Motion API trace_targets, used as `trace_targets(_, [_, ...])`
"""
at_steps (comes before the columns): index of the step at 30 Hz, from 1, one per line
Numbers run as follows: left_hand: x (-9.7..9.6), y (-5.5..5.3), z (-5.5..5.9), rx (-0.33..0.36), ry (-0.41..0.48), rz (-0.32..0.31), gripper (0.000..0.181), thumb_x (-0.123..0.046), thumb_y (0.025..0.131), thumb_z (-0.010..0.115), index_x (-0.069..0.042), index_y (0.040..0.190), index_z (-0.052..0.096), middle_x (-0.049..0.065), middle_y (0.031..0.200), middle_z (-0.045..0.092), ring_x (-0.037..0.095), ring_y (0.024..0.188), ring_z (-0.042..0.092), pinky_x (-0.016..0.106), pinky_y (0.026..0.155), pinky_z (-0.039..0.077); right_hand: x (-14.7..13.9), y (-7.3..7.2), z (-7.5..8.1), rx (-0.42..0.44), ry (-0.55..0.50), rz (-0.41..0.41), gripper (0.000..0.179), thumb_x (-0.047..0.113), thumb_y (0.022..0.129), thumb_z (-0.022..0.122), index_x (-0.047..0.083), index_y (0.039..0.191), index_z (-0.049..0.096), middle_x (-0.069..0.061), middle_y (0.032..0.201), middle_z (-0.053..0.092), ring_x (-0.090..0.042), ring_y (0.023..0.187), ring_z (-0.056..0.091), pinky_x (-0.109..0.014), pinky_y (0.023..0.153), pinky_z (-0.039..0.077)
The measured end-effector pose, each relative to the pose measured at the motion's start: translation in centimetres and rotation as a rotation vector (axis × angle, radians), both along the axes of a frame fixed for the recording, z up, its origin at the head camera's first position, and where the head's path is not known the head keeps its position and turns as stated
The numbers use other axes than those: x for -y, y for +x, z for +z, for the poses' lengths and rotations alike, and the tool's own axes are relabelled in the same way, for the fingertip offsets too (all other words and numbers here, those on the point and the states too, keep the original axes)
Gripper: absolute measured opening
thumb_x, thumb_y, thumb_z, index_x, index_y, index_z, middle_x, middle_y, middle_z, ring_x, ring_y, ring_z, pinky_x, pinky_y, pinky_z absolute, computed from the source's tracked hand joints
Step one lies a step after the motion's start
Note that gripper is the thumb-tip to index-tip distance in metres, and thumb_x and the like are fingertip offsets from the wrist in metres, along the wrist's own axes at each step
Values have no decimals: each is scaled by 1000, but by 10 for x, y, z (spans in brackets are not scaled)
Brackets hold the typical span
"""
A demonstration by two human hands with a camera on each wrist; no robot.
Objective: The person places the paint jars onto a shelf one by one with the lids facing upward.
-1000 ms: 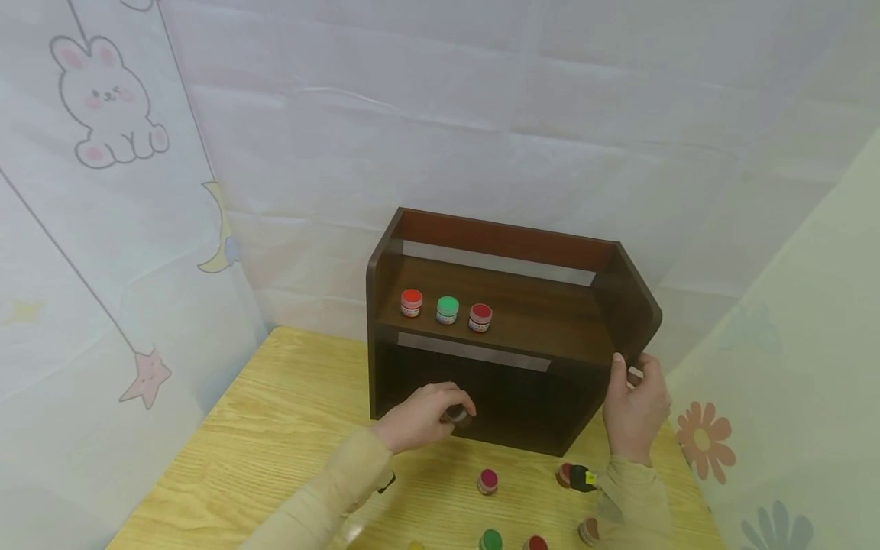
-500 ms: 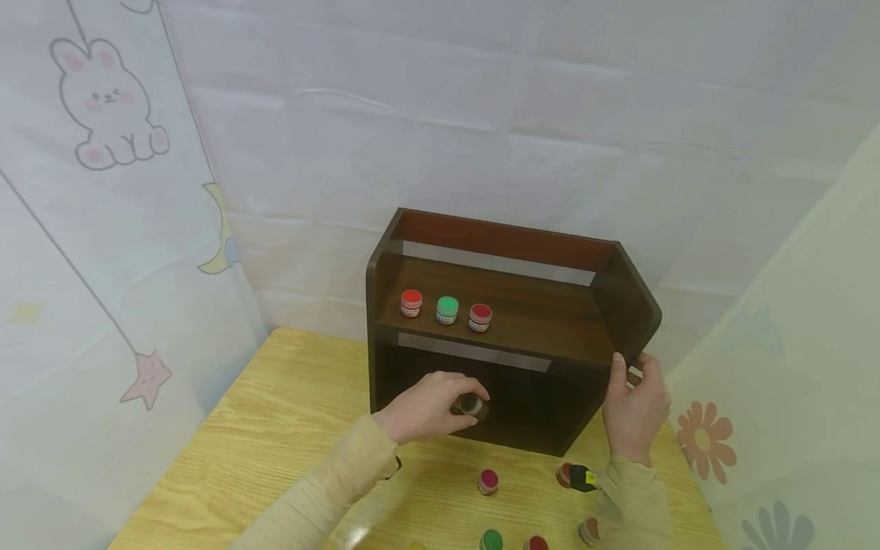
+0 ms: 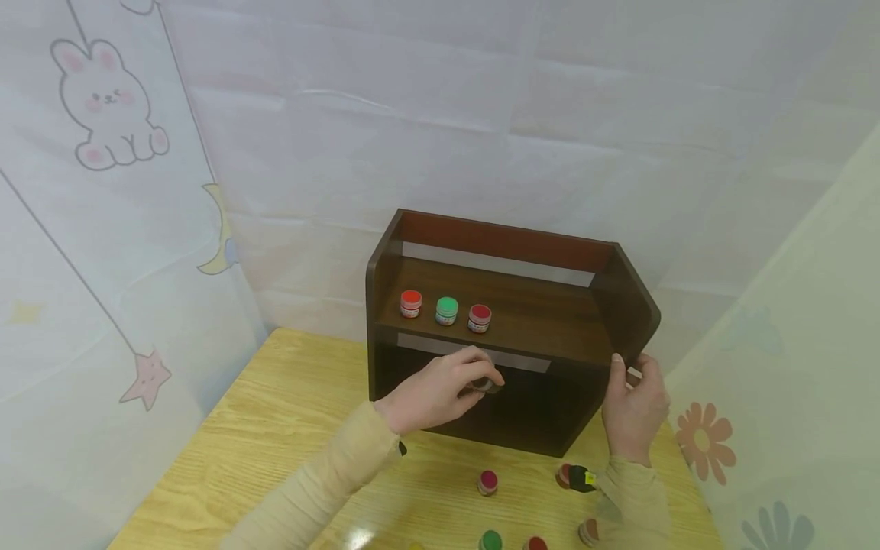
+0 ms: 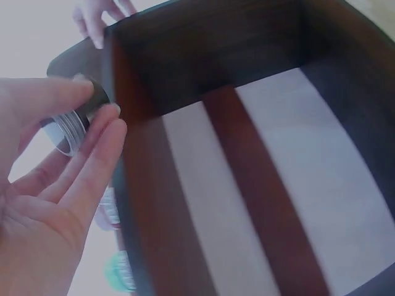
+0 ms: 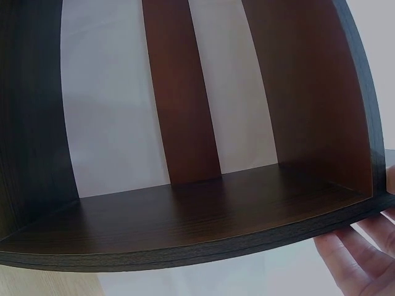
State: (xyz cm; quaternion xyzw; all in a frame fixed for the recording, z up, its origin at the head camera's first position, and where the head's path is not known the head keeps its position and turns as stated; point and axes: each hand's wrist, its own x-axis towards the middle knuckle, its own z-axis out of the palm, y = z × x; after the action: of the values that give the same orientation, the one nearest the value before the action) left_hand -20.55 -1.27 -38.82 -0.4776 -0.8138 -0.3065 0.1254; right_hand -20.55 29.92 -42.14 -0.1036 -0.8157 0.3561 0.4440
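Observation:
My left hand (image 3: 440,388) pinches a small clear jar (image 4: 73,131) with a dark top between thumb and fingers, in front of the shelf's lower opening and just below the upper board. With my right hand (image 3: 635,409) I hold the right side panel of the dark brown wooden shelf (image 3: 550,325), thumb on its front edge; in the right wrist view the fingers (image 5: 352,256) lie outside the panel. Along the upper board's left half stand an orange-red jar (image 3: 410,304), a green jar (image 3: 446,311) and a red jar (image 3: 480,318).
On the wooden table (image 3: 275,405) stand a magenta jar (image 3: 487,482), a dark green jar (image 3: 490,540), another red jar (image 3: 535,543) and a brown jar (image 3: 588,532). A reddish jar (image 3: 564,475) is partly covered by a black device at my right wrist. Printed sheets hang behind and beside the table.
My left hand has risen and moved to the right with the dark-topped jar, from low before the bottom opening to near the upper board's edge. My right hand stays on the side panel.

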Motion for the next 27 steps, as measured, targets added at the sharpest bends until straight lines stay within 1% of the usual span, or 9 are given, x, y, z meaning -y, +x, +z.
trace_targets(3, [-2,0,10,-65,10,-14,33,1,90,74,-11,120,67,0,122,55,7,88,60,10,77,46,0,0,-1,-2,1,2,30,23,102,63,-5,113,64,-22,112,68,-40,91,71,-3,72,33])
trace_targets(6, [-3,-2,20,-109,24,-22,36,5,90,71,-9,122,64,2,124,54,8,85,59,9,74,45,-1,0,-2,-4,3,5,30,22,102,64,-5,113,64,-21,112,68,-40,91,72,-3,72,33])
trace_targets(9, [-5,-4,29,-151,37,-29,38,9,89,67,-7,123,63,4,124,54,8,86,59,9,73,44,-1,0,-2,-6,6,5,30,22,102,64,-5,112,65,-21,112,68,-40,91,72,-3,72,33])
trace_targets(12, [-6,-7,39,-183,38,-31,38,9,89,67,-5,123,63,5,123,55,10,90,61,9,76,45,-1,0,-2,-6,8,4,30,23,102,63,-5,112,65,-21,112,69,-40,90,72,-3,72,33])
trace_targets(15, [-7,-10,47,-208,39,-31,38,6,88,72,-5,124,63,6,122,57,14,99,63,10,84,47,-1,0,-1,-3,5,4,30,23,102,63,-5,112,64,-21,112,69,-40,90,72,-3,72,33])
trace_targets(17, [-8,-12,52,-226,37,-27,41,5,87,75,-5,125,62,6,122,58,16,103,63,12,87,47,-1,0,-1,-4,5,5,30,23,102,63,-5,112,64,-21,112,69,-40,90,72,-3,72,33])
trace_targets(19, [-9,-13,56,-249,39,-14,45,3,86,78,-5,126,61,5,122,60,17,107,61,14,91,46,-1,0,-1,-8,7,5,30,23,102,63,-5,112,64,-21,112,69,-40,90,72,-3,73,33])
trace_targets(22, [-11,-15,60,-269,47,8,46,0,85,80,-7,127,62,3,121,63,17,108,59,17,92,45,-1,-1,-1,-12,11,5,30,23,102,63,-5,112,64,-21,111,69,-40,90,72,-3,73,33])
trace_targets(27, [-15,-20,62,-256,58,24,40,-2,86,80,-9,123,65,2,117,64,17,106,58,18,90,46,-1,0,-1,-10,8,3,30,23,102,63,-5,112,64,-21,111,69,-41,90,72,-3,73,33])
